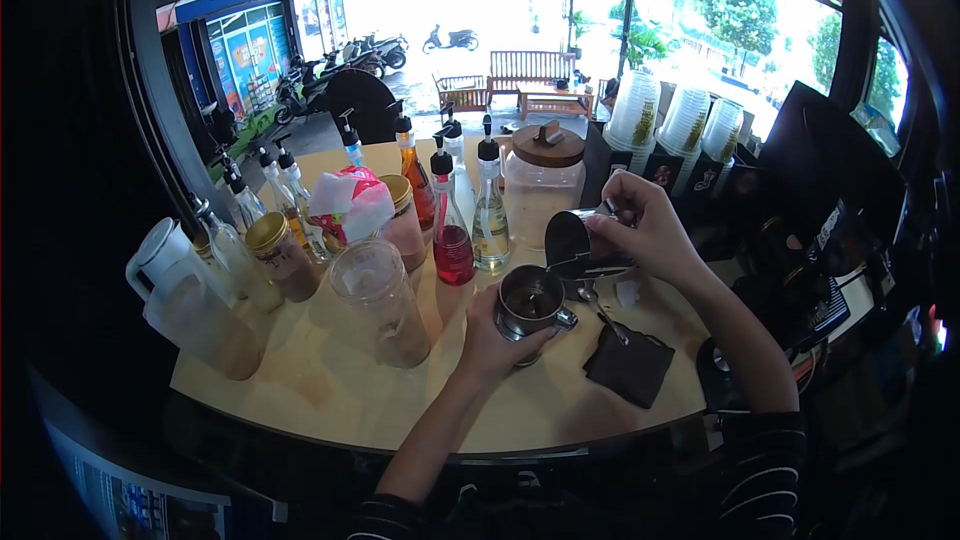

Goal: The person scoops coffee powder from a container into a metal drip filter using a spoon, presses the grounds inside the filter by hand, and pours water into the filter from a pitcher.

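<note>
Right now, both hands are busy over the near part of the pale bench (310, 390). The left hand (492, 340) is wrapped around a metal cup (530, 310), its open top facing up so I can see some way down inside. The right hand (640, 230) grips a second metal vessel, a dark pitcher (598, 245), by its upper side; it is tipped over, its mouth turned towards the left, just above and beside the cup. Whether anything is running between the two, I can't tell.

Close by the cup, a spoon (605, 315) lies with one end on a folded dark cloth (630, 365). On the other side of the left hand stands a tall clear jar (385, 305), and behind that a pink-and-white bag (352, 205) next to a gold-lidded jar (402, 235). Just beyond the cup are two pump-topped bottles, a red one (454, 250) and a clear one (491, 225), then a big glass jar (545, 185) with a wooden lid. A white-topped jug (200, 305) stands at the far left end, and stacked plastic cups (635, 112) rise behind the right hand.
</note>
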{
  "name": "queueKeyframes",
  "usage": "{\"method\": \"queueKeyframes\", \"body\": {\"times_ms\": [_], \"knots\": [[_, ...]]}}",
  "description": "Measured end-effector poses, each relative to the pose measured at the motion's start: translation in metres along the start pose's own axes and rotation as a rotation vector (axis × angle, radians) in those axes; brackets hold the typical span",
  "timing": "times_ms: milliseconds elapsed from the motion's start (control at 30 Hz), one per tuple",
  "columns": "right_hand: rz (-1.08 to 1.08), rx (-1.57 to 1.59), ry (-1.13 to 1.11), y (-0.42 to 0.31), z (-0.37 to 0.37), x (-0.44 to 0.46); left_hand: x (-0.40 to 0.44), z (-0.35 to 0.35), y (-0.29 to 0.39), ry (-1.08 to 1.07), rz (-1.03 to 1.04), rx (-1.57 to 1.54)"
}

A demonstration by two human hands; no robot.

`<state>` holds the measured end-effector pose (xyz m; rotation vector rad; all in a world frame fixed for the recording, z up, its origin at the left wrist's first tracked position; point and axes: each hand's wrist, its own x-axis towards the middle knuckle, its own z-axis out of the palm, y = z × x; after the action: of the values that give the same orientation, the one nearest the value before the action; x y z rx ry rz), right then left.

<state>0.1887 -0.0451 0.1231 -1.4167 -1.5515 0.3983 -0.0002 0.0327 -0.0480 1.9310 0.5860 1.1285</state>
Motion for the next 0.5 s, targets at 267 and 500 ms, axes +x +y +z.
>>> {"method": "queueKeyframes", "body": {"times_ms": [267, 500], "knots": [[0.023, 0.062, 0.006, -0.006, 0.002, 0.003, 0.000, 0.005, 0.003, 0.102, 0.020, -0.116], [-0.032, 0.059, 0.029, -0.001, -0.001, 0.002, 0.000, 0.000, 0.002, 0.022, 0.013, -0.012]]}}
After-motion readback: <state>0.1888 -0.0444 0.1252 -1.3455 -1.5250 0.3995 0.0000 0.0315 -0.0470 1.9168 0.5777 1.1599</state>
